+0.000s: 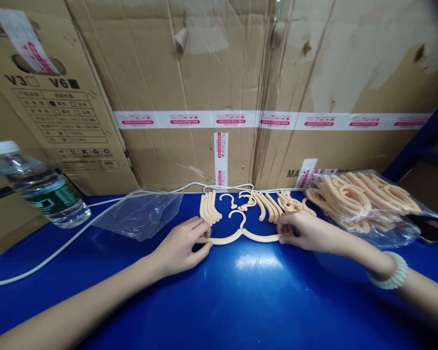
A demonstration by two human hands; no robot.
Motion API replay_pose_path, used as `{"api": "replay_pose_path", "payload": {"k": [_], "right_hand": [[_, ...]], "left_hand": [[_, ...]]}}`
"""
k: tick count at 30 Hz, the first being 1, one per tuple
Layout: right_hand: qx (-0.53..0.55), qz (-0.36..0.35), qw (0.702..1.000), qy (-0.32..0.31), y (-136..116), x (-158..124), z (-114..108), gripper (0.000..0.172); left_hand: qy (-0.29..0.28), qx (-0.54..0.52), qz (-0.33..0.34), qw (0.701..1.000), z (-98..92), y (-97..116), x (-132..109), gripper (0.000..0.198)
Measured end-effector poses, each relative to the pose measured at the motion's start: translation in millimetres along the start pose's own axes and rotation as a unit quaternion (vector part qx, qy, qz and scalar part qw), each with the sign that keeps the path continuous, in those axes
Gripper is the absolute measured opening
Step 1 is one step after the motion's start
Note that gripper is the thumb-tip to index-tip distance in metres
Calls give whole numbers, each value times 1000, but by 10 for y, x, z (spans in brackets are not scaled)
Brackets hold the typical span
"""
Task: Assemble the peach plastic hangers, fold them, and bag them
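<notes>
A cream plastic clothes hanger (226, 240) lies low over the blue table, its two curved arms spread and its hook pointing toward the boxes. My left hand (184, 245) is closed around the tip of the left arm. At the opposite tip, my right hand (301, 232) pinches the right arm between thumb and fingers. Just beyond the hanger are loose hanger arms (209, 207) in a row on the left, loose hooks (228, 201) in the middle, and more hanger arms (268, 206) on the right.
A clear bag of hanger parts (357, 199) sits at the right, with a dark phone-like object (432, 228) beside it. An empty plastic bag (140, 214), a white cable (63, 245) and a water bottle (40, 187) are on the left. Cardboard boxes (190, 160) wall off the back.
</notes>
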State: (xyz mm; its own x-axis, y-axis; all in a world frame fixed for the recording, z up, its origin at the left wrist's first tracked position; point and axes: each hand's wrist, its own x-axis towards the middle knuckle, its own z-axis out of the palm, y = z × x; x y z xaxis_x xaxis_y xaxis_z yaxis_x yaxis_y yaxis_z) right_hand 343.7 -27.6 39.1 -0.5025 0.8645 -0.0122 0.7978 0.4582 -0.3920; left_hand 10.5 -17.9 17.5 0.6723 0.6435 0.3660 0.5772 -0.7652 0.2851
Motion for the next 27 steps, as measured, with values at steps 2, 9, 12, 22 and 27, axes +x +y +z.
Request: {"api": "replay_pose_path", "payload": {"k": [2, 9, 12, 22, 27], "right_hand": [[7, 4, 1000, -3, 6, 5, -1, 7], [12, 13, 1000, 2, -4, 28, 4, 10], [13, 12, 1000, 0, -12, 26, 8, 10], [-8, 12, 1000, -9, -44, 4, 6, 8], [-12, 14, 999, -31, -60, -11, -35, 13]], "left_hand": [[5, -6, -11, 1000, 8, -24, -3, 7], [36, -11, -63, 997, 54, -71, 12, 12], [39, -7, -77, 996, 64, -63, 15, 12], [32, 13, -75, 997, 72, -51, -9, 8], [22, 22, -66, 997, 55, -41, 1, 11]]}}
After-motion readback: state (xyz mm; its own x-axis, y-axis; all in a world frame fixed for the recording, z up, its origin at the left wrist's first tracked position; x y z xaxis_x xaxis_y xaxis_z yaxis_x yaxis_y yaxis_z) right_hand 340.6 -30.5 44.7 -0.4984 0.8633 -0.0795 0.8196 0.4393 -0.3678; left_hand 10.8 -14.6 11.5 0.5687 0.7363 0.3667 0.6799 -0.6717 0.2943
